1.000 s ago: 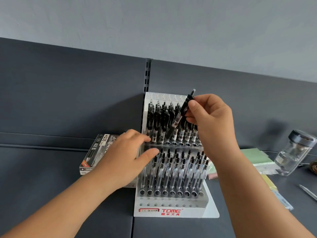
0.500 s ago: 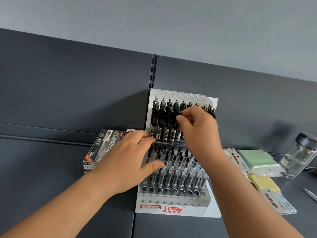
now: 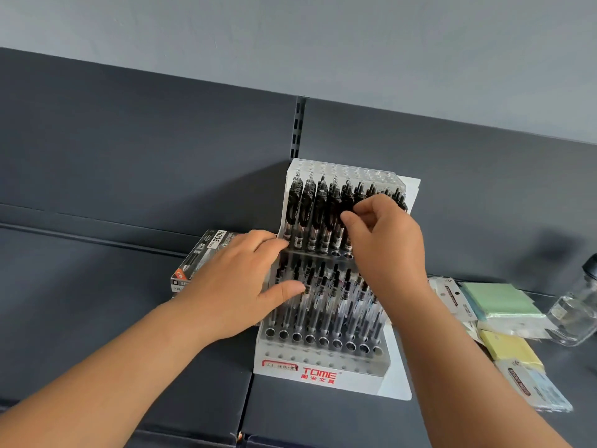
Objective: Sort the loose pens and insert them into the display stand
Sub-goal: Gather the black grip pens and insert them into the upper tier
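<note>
Head view: our right hand pinches a black pen by its top in the upper tier of the display stand; our left hand lies flat-fingered against the stand's left edge. We should press the pen straight down its hole while bracing the stand against tipping.

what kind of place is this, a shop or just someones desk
Most likely a stationery shop shelf, not a desk: a branded tiered display stand packed with pens, a slotted upright like retail shelving behind it, and packaged sticky notes lying alongside.
</note>
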`<state>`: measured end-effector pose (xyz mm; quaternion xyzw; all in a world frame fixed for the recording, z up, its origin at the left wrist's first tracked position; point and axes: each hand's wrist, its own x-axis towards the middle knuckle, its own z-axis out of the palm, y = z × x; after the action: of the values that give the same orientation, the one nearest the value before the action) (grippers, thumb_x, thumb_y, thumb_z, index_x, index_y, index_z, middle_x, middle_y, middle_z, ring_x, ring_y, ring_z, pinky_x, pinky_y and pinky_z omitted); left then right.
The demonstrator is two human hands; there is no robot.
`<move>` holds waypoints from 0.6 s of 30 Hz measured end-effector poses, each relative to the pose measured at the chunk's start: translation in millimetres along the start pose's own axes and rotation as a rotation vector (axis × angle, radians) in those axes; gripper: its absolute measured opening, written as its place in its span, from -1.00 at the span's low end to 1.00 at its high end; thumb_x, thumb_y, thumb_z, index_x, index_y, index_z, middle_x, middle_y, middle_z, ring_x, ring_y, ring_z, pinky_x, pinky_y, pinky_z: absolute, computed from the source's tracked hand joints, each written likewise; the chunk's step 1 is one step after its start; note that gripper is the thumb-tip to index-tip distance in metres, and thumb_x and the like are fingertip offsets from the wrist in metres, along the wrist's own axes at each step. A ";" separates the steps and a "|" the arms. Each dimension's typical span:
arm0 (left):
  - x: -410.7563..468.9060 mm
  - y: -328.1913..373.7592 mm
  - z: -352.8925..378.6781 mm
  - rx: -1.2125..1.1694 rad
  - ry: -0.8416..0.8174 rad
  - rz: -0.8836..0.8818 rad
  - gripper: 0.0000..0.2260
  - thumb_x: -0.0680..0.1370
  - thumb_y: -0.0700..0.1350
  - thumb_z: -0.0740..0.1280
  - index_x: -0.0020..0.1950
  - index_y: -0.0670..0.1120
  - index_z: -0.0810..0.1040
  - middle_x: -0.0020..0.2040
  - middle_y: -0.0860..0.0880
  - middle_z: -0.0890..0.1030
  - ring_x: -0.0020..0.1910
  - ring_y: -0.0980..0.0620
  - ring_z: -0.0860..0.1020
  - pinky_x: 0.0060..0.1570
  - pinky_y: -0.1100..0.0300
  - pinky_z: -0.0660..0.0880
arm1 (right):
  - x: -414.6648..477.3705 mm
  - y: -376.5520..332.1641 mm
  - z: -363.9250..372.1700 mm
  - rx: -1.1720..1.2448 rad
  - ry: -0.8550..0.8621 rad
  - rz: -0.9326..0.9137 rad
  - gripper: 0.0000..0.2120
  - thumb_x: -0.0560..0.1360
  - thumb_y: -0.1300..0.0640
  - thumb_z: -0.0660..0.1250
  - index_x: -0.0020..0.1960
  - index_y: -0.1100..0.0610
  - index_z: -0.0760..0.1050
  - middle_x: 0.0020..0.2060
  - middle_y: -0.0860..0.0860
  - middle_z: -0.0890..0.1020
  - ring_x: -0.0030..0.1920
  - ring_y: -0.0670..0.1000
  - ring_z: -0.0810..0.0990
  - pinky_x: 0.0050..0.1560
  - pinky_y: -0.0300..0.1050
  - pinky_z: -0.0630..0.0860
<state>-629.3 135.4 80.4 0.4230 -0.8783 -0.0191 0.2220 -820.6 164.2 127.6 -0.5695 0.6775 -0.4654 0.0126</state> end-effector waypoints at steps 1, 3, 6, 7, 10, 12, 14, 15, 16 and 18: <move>-3.3 0.4 -1.9 0.004 0.026 -0.020 -0.21 0.38 0.46 -0.12 0.49 0.07 0.21 0.42 0.18 0.24 0.40 0.19 0.19 0.31 0.27 0.19 | -4.3 0.3 -1.8 -0.016 0.038 -0.036 -0.88 0.55 0.01 0.28 0.01 0.05 0.48 -0.24 -0.12 0.55 -0.26 -0.11 0.51 -0.22 -0.14 0.44; -12.5 -0.4 -5.9 0.029 0.068 -0.072 -0.23 0.38 0.43 -0.11 0.48 0.06 0.23 0.41 0.16 0.27 0.38 0.18 0.21 0.24 0.31 0.17 | -13.5 -2.6 -0.9 -0.035 0.084 -0.138 -0.87 0.55 0.03 0.28 0.05 0.05 0.49 -0.14 -0.11 0.53 -0.15 -0.07 0.51 -0.14 -0.13 0.44; -31.3 -5.0 -13.9 0.101 0.078 -0.179 -0.22 0.39 0.43 -0.09 0.49 0.03 0.23 0.43 0.11 0.27 0.41 0.12 0.21 0.30 0.25 0.20 | -28.1 -13.0 8.6 0.005 0.042 -0.293 -0.79 0.54 0.05 0.30 0.14 0.09 0.52 -0.01 -0.08 0.53 -0.01 -0.04 0.51 -0.05 -0.17 0.41; -38.6 -7.2 -18.2 0.122 0.079 -0.220 -0.23 0.41 0.43 -0.06 0.49 0.02 0.22 0.43 0.09 0.27 0.42 0.10 0.20 0.33 0.20 0.21 | -34.0 -17.1 12.6 0.011 0.009 -0.338 -0.77 0.53 0.06 0.31 0.16 0.10 0.52 0.03 -0.06 0.54 0.02 -0.02 0.51 -0.03 -0.18 0.40; -63.8 -15.0 -36.5 0.195 0.098 -0.306 -0.28 0.45 0.39 0.04 0.48 0.00 0.25 0.43 0.05 0.30 0.43 0.04 0.21 0.35 0.11 0.23 | -51.1 -30.6 28.7 0.003 -0.102 -0.443 -0.72 0.53 0.09 0.32 0.21 0.14 0.51 0.09 0.01 0.57 0.11 0.02 0.51 0.07 -0.18 0.40; -84.0 -21.4 -51.0 0.256 0.095 -0.338 -0.32 0.48 0.34 0.10 0.49 0.00 0.24 0.44 0.02 0.29 0.44 0.03 0.20 0.37 0.09 0.21 | -64.1 -42.4 41.0 -0.035 -0.189 -0.487 -0.68 0.52 0.08 0.33 0.25 0.15 0.49 0.14 0.03 0.56 0.15 0.06 0.49 0.15 -0.11 0.40; -105.2 -31.1 -66.0 0.293 0.116 -0.367 -0.34 0.48 0.32 0.11 0.49 -0.01 0.24 0.45 0.01 0.28 0.45 0.01 0.19 0.37 0.08 0.20 | -76.6 -57.9 52.7 -0.066 -0.258 -0.518 -0.63 0.51 0.06 0.35 0.27 0.16 0.48 0.19 0.06 0.54 0.18 0.12 0.49 0.19 -0.06 0.39; -115.7 -36.6 -74.0 0.302 0.132 -0.381 -0.34 0.48 0.32 0.11 0.49 -0.01 0.24 0.45 0.01 0.28 0.45 0.01 0.19 0.38 0.08 0.20 | -82.5 -67.0 58.4 -0.077 -0.288 -0.526 -0.61 0.50 0.05 0.36 0.27 0.17 0.48 0.21 0.08 0.54 0.19 0.14 0.49 0.21 -0.03 0.38; -126.4 -43.6 -81.4 0.311 0.144 -0.394 -0.34 0.48 0.32 0.11 0.49 -0.01 0.24 0.46 0.00 0.28 0.46 0.01 0.19 0.38 0.08 0.19 | -88.1 -76.8 64.3 -0.092 -0.310 -0.536 -0.60 0.49 0.05 0.37 0.28 0.18 0.48 0.22 0.09 0.53 0.20 0.16 0.49 0.23 -0.01 0.38; -148.7 -58.9 -96.5 0.324 0.157 -0.414 -0.34 0.49 0.32 0.10 0.49 -0.01 0.23 0.46 0.00 0.27 0.46 0.02 0.18 0.39 0.09 0.18 | -98.6 -99.1 77.5 -0.127 -0.339 -0.553 -0.56 0.51 0.01 0.35 0.33 0.17 0.44 0.29 0.10 0.49 0.26 0.17 0.45 0.28 0.01 0.34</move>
<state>-466.0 224.2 98.6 0.6236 -0.7449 0.1096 0.2102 -668.3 201.9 97.0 -0.8008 0.5133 -0.3064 -0.0372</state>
